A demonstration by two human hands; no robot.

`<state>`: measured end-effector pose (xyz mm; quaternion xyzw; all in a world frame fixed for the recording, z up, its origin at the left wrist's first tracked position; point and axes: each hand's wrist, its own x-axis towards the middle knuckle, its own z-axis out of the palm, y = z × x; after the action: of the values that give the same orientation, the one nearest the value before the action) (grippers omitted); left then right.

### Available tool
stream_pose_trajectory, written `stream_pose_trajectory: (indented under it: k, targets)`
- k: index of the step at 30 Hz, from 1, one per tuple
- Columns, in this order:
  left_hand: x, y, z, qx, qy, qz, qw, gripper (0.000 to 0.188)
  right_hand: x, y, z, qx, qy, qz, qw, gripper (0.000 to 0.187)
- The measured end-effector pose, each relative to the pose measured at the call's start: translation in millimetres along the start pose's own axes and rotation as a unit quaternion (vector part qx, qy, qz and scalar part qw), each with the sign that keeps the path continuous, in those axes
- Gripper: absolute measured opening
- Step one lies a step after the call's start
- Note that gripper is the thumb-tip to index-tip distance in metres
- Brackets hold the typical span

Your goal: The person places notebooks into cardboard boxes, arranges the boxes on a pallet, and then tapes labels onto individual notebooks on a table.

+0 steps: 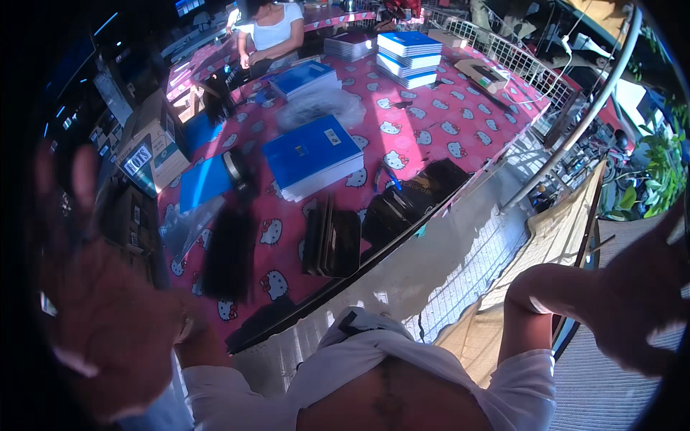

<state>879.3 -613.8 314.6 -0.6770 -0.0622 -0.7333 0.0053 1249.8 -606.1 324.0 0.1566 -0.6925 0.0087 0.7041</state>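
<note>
Bk stack [313, 158] has blue cvr [293, 152] w/ pale label [333, 136], white edges [325, 179].

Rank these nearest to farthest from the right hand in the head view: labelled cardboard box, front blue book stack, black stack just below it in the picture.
From the right hand:
1. Black stack: near edge of the table, left of the hand.
2. Blue book stack: behind the black stack, mid-table.
3. Cardboard box: far left side.
</note>
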Motion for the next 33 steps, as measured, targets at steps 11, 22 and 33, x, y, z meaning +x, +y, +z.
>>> stream_pose_trajectory:
  k: [11,22,33]
  targets:
    - [-277,-138,47,0.314,-0.421,-0.499,0.689,0.05,-462,238,16,-0.427,-0.313,0.668,0.523,0.068]
    - [-312,-294,-7,0.448,-0.361,-0.194,0.795,0.039,-455,325,-8,-0.318,-0.193,0.631,0.681,0.052]
    - [-258,-227,43,0.388,-0.419,-0.348,0.744,0.027,-350,310,2,0.401,0.044,0.869,0.287,0.047]
